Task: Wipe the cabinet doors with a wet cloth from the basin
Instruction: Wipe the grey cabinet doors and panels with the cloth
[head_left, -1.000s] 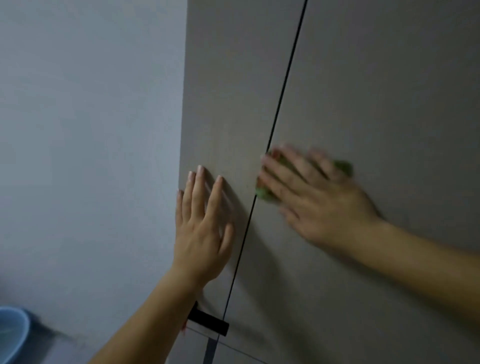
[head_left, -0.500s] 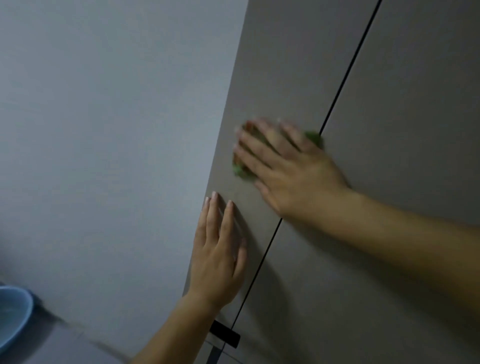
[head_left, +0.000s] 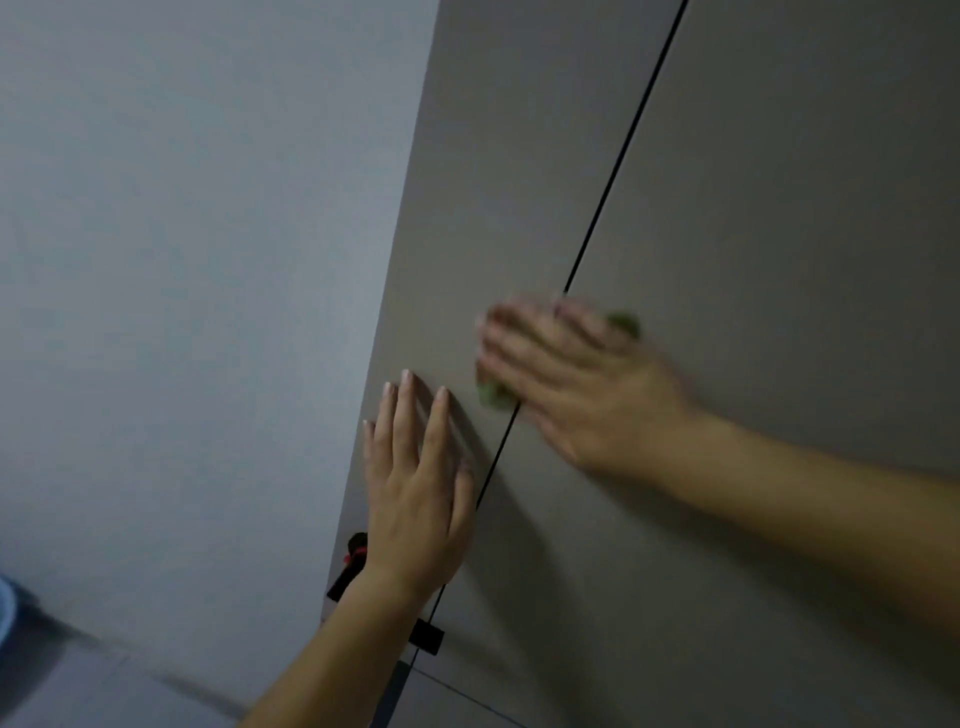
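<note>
Both hands lie flat, fingers straight: my left hand (head_left: 415, 493) rests on the left door (head_left: 493, 182), my right hand (head_left: 582, 384) presses the green cloth (head_left: 491, 396) across the gap (head_left: 623, 156), where it may snag and slip.

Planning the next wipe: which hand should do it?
Right. The right hand presses the green cloth over the door gap; the left hand lies flat and bare on the left door.
</note>
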